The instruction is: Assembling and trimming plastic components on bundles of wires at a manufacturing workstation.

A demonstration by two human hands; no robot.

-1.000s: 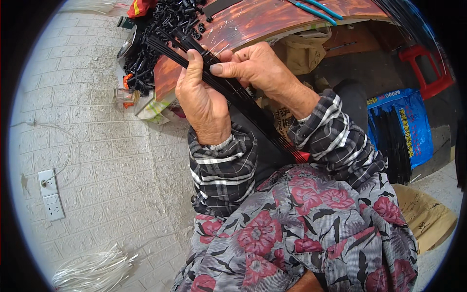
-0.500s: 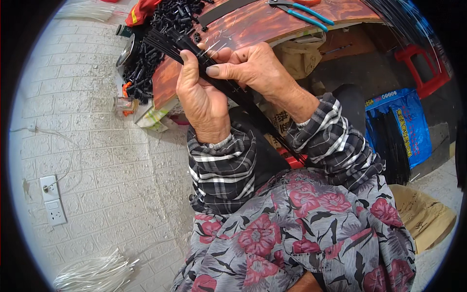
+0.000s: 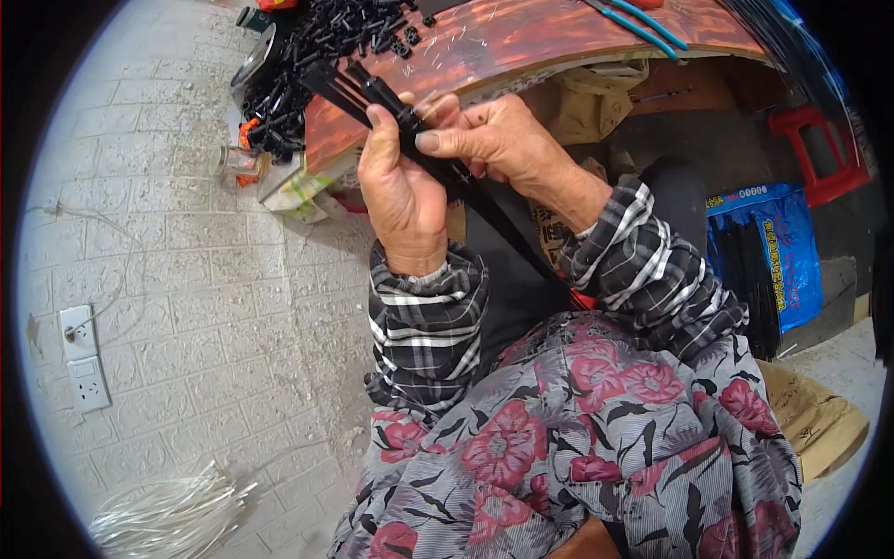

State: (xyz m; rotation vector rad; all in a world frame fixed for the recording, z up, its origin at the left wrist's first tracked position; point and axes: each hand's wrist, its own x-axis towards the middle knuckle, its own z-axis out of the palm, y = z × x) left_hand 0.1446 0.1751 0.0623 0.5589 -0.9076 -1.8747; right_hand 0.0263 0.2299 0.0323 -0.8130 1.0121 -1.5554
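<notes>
A black bundle runs between a worker's two hands, its near end narrowed to a dark band slanting down toward the lap; a second earlier that stretch was spread into separate strands. The upper end now looks shorter and thicker, as though the bundle has been turned, while both hands keep nearly the same hold, which suggests adjustment rather than release. The left hand is wrapped around it, thumb along the near side and a fingertip showing beyond; the right hand pinches just below, thumb pressed on top and its other fingers partly hidden and blurred. Whether they grip anything else cannot be told. The bundle is held above the lap, before the table, its top splayed into stiff, thin rods beside a stouter dark piece, with small pale flecks below the right thumb. Beyond the upper end lies a heap of black parts; blue-handled pliers rest on the table.
</notes>
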